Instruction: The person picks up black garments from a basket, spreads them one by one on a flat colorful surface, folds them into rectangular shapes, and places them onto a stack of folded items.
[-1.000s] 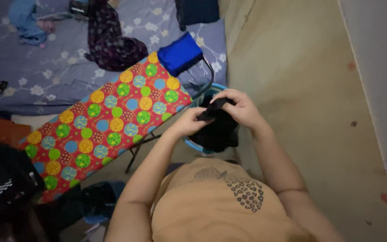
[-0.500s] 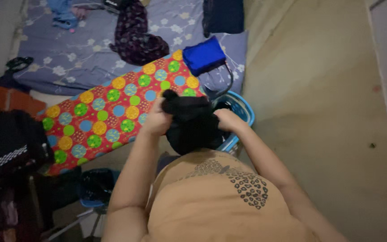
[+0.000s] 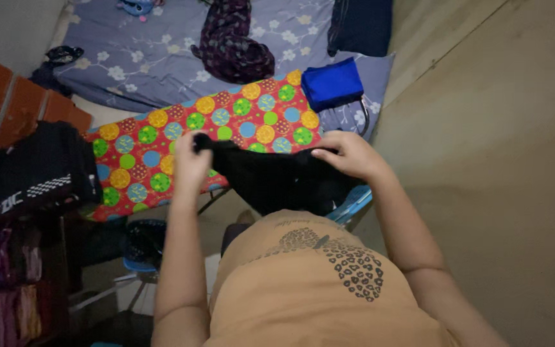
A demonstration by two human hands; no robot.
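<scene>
One black garment [image 3: 277, 180], soft and matt, is held stretched between two hands in front of the torso, above the near edge of the ironing board. The left hand [image 3: 191, 160] is closed on the garment's left upper corner, fingers curled over the cloth; the right hand [image 3: 348, 154] is closed on the right upper edge, knuckles up. The cloth hangs limp below the grip in an uneven, roughly rectangular drop, with no pattern to be made out. One ironing board [image 3: 162, 154] is noted just behind the hands, long and narrow, covered in red fabric printed with round dots in yellow, green and blue; it stands slantwise on thin metal legs. One folded blue cloth [image 3: 332, 83], square and smooth, lies on the board's far end. Beyond the board a bed [image 3: 130, 58] is seen, spread with a grey-lilac sheet bearing white flowers; one dark patterned garment [image 3: 236, 45] lies crumpled on it. One blue plastic basket [image 3: 354, 202] is partly hidden below the held garment. To the left, one black bag [image 3: 40, 170] with white markings rests on dark furniture.
</scene>
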